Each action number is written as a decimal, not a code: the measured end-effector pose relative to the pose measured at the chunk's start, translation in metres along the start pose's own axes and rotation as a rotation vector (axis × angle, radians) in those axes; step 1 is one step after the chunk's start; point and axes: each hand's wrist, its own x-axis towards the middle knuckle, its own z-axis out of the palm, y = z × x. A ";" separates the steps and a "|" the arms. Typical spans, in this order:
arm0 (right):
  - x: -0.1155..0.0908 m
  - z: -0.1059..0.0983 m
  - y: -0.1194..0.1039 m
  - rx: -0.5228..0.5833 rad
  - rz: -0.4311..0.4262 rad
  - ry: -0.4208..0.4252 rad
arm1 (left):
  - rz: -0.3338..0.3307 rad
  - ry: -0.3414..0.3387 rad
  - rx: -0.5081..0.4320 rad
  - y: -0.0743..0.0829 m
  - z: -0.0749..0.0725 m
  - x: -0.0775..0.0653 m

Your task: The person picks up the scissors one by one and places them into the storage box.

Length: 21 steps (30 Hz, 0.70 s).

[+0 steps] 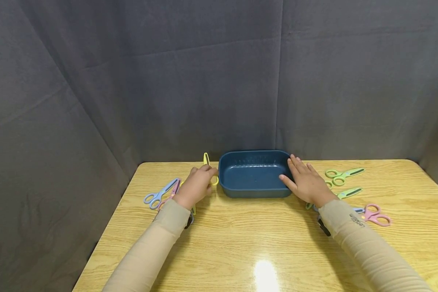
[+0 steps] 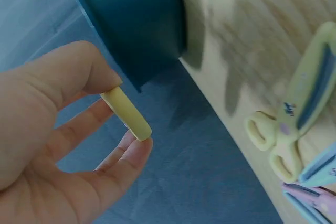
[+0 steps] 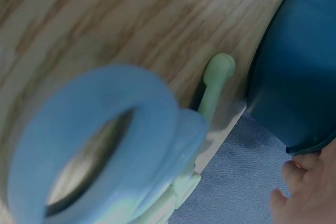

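Note:
My left hand (image 1: 197, 182) pinches a pair of yellow scissors (image 1: 206, 159) between thumb and fingers, just left of the dark blue plastic bin (image 1: 255, 194). The left wrist view shows the yellow scissors (image 2: 126, 114) edge-on, off the tabletop and near the bin's wall. At the bin's other end, my right hand (image 1: 305, 180) lies with straight fingers over the right rim, touching it. Inside the bin, the visible floor is bare.
Left on the table lie blue scissors (image 1: 164, 190), pink scissors (image 1: 174, 190) and more yellow scissors (image 2: 287, 129), partly behind the left arm. On the right are green scissors (image 1: 344, 175) and pink-handled scissors (image 1: 376, 215). A grey curtain (image 1: 204, 81) hangs behind the table.

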 end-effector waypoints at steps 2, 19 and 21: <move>0.000 0.000 0.000 -0.001 0.000 0.001 | 0.012 0.006 -0.004 0.003 -0.002 0.001; 0.000 -0.001 -0.001 0.024 -0.001 -0.003 | 0.093 -0.006 0.048 0.025 -0.012 0.012; -0.001 -0.001 0.000 0.028 -0.002 -0.005 | 0.095 -0.010 0.051 0.028 -0.011 0.014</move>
